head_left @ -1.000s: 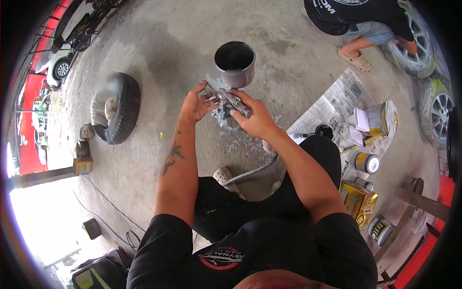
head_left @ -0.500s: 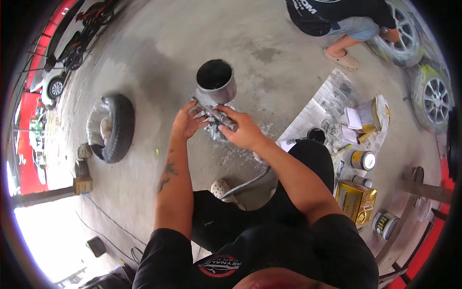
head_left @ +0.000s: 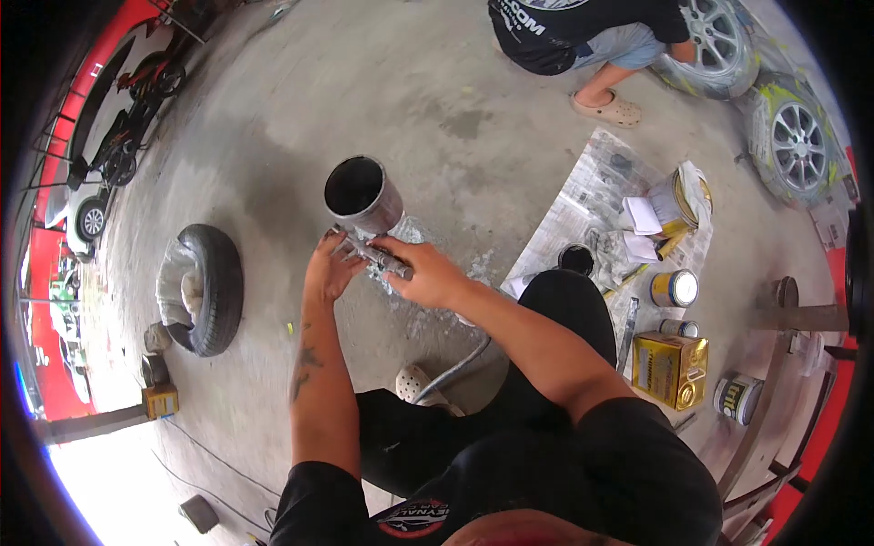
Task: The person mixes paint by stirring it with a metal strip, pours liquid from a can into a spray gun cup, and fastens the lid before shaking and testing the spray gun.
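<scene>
A paint-smeared grey spray gun (head_left: 387, 260) is held out in front of me, with an open metal cup (head_left: 375, 211), dark inside, at its far side. My right hand (head_left: 426, 273) is closed round the near end of the gun's body. At the other end, the fingertips of my left hand (head_left: 333, 266) grip the gun, its lower fingers loosely curled. Which small part they touch is too small to make out. Below the gun, pale paint spatter (head_left: 423, 318) marks the concrete floor.
A tyre (head_left: 218, 289) lies to the left. On the right, newspaper (head_left: 569, 205) holds a paint-streaked can (head_left: 674, 205) and a dark cup (head_left: 575, 258). Nearby are a gold tin (head_left: 671, 371) and a hose (head_left: 455, 371). Another person (head_left: 583, 41) crouches beside wheels (head_left: 799, 141).
The whole view has swung, so the floor objects sit differently. The gun, cup and both hands appear further left and a little lower. Both hands keep hold of the gun.
</scene>
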Tool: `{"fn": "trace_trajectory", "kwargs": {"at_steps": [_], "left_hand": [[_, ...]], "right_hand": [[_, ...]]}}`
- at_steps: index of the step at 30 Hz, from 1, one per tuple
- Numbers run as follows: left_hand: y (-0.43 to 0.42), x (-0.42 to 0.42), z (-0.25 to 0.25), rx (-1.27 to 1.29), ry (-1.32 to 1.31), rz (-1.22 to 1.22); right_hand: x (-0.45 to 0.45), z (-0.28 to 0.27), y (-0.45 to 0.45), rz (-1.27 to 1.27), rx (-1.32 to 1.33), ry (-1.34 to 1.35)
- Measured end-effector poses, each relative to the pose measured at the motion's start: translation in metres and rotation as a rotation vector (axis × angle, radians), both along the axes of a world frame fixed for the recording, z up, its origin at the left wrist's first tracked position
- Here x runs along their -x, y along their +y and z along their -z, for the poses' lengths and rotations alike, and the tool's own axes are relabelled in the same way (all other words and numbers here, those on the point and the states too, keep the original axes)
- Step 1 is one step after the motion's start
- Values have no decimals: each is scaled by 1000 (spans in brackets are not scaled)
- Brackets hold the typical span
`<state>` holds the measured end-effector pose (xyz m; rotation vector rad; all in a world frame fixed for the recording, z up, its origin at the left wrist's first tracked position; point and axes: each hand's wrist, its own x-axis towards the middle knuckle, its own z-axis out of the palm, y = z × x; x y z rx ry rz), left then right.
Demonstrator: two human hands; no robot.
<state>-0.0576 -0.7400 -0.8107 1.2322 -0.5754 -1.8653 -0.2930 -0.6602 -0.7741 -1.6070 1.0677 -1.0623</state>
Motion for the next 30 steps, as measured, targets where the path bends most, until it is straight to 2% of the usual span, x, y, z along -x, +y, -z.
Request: {"fn": "trace_trajectory", "kwargs": {"at_steps": [4,8,9,12,15,18,30], "left_hand": [[-3,-4,7,-24,17,20],[-4,-8,14,-54,-32,62],[-4,-5,9,-58,-53,84],[3,8,-4,-34,-265,142],[10,20,-15,-37,-587,115],[9,16,-10,29,-675,139],[1,14,-11,-7,-652,32]], "right_hand": [[1,-3,3,-50,-86,70],[-4,7,6,-2,66,81],[-3,3,8,-4,34,87],[0,-7,11,3,-44,105],[-3,-7,10,-4,-55,93],[-2,-1,10,-10,-37,47],[2,1,4,-54,-124,152]]}}
